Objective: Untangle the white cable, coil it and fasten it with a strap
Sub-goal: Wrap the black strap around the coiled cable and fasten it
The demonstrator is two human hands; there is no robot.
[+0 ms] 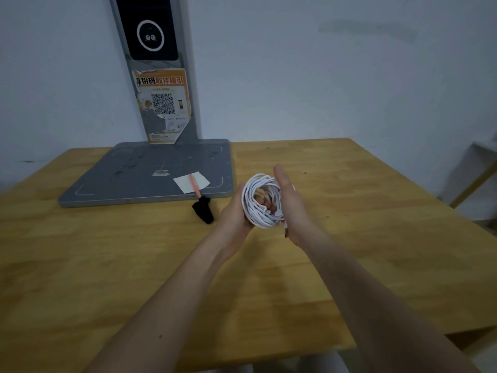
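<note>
Above mid-table (349, 238), coiled cable (259, 203)

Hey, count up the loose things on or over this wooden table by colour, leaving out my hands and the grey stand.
White: 2, the coiled white cable held between the left hand and right hand, and the paper slip on the grey stand base
Black: 1, the black strap on the table
Pink-orange: 1, the thin stick lying across the paper slip
Total: 4

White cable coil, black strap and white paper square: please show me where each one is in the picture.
white cable coil (259, 211), head view, on the lower left strands of the coil.
black strap (203, 210), head view, on its middle, lying on the table.
white paper square (185, 183), head view, on its left half.
</note>
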